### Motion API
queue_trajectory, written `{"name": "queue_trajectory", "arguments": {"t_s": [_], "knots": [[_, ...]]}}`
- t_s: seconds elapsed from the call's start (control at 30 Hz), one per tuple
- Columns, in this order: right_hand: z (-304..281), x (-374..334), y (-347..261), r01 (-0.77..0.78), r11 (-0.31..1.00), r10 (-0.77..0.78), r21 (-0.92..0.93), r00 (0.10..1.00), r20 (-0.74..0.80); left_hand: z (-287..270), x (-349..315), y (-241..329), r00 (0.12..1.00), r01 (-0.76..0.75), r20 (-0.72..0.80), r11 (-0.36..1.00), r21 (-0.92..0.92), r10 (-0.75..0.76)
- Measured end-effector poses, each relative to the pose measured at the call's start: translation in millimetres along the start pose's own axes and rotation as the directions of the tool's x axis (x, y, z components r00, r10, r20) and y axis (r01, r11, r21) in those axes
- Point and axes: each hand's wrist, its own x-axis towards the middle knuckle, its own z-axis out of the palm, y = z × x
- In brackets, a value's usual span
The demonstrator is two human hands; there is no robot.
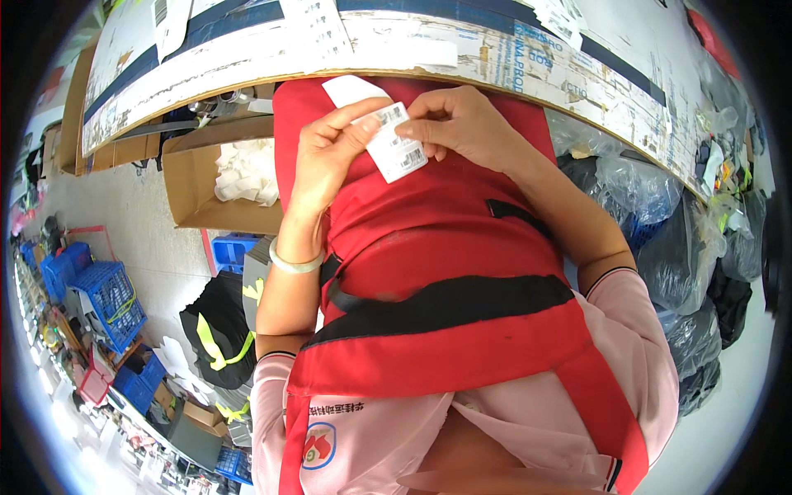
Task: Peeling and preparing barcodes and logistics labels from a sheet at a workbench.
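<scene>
Over the lap of my red apron [429, 223] I have a white strip of printed labels [400, 158]. My left hand [324, 147] grips it between thumb and fingers, and the strip's pale tail sticks up behind that hand. At the strip's right edge, my right hand [466, 124] is closed in a pinch with its thumb and index fingertips against the labels. Whether a single label is partly lifted there is too small to tell. Both hands are just short of the table's near edge.
Ahead lies a worn, taped table [239, 74] with more label strips [318, 29] on it. A cardboard box [186, 194] of white paper scraps stands left below it. Clear and dark plastic bags [672, 223] are piled right; blue crates [107, 301] stand far left.
</scene>
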Motion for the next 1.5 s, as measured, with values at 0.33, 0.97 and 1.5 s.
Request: {"name": "queue_trajectory", "arguments": {"t_s": [0.33, 0.97, 1.5], "knots": [[9, 9, 4, 0.317, 0.928, -0.358, -0.194, 0.902, -0.241, -12, -5, -2, 0.987, 0.098, 0.113, 0.986, 0.135, -0.113], [-59, 39, -11, 0.039, 0.995, -0.073, -0.089, 0.901, -0.427, -25, 6, -9, 0.988, 0.121, 0.085, 0.988, 0.094, -0.129], [-57, 45, -3, 0.034, 0.991, -0.090, -0.130, 0.885, -0.457, -22, 6, -14, 0.992, 0.085, 0.087, 0.991, 0.107, -0.094]]}}
